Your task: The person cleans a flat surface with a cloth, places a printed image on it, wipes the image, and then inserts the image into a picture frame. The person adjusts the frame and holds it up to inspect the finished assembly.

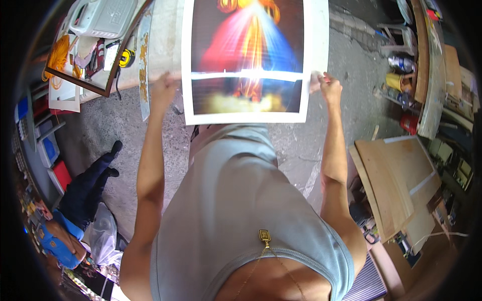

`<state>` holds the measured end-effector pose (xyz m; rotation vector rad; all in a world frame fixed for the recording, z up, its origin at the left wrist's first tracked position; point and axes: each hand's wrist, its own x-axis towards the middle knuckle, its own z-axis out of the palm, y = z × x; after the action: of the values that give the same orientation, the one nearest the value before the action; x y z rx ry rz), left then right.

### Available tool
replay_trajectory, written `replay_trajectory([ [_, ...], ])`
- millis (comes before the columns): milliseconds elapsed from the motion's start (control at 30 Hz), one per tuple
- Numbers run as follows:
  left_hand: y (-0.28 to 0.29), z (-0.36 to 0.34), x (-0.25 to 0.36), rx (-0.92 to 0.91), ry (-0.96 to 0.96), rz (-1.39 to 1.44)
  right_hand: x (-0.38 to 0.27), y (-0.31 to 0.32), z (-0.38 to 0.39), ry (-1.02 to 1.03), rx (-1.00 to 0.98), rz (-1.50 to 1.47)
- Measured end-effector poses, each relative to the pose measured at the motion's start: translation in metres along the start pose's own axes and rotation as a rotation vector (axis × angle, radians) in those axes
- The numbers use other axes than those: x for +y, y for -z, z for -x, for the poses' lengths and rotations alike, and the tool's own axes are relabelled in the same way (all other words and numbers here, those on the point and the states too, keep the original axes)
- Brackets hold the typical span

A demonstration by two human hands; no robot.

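Hands hold a big glossy print [249,60] up in front of the body, one at each side edge. Left hand [164,85] is closed on the left white border, approx. at the height of the pale band across the picture; fingers wrap behind the sheet, so exact finger spread I cannot tell. Right hand [329,88] pinches the right border at the same height, fingers [317,80] curled tight on the edge. Print has a white margin, dark background w/ red, orange and blue rays, and it hangs above the grey concrete floor [321,145], touching nothing else. Top part of the sheet goes out of view.

At upper left, a table [160,30] w/ a wooden frame [118,75], a yellow tape measure [125,57] and an orange cord [57,57]. At right, plywood sheets [396,180] lie near cans and bottles [401,75]. Another person in blue top [65,226] is at lower left, well apart from the print.
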<state>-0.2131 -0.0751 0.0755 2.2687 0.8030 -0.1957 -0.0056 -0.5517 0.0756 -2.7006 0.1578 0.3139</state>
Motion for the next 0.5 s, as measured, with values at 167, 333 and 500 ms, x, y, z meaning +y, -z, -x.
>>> replay_trajectory([
  [167,0.031,-0.182,0.047,0.087,0.019,0.081,-0.087,0.005,-0.150,0.223,-0.015,-0.111],
  [333,0.039,-0.328,0.119,0.131,-0.169,-0.202,-0.159,-0.020,-0.279,0.384,0.025,-0.025],
  [500,0.026,-0.402,0.143,0.097,-0.174,-0.394,-0.205,-0.037,-0.330,0.358,-0.049,0.085],
])
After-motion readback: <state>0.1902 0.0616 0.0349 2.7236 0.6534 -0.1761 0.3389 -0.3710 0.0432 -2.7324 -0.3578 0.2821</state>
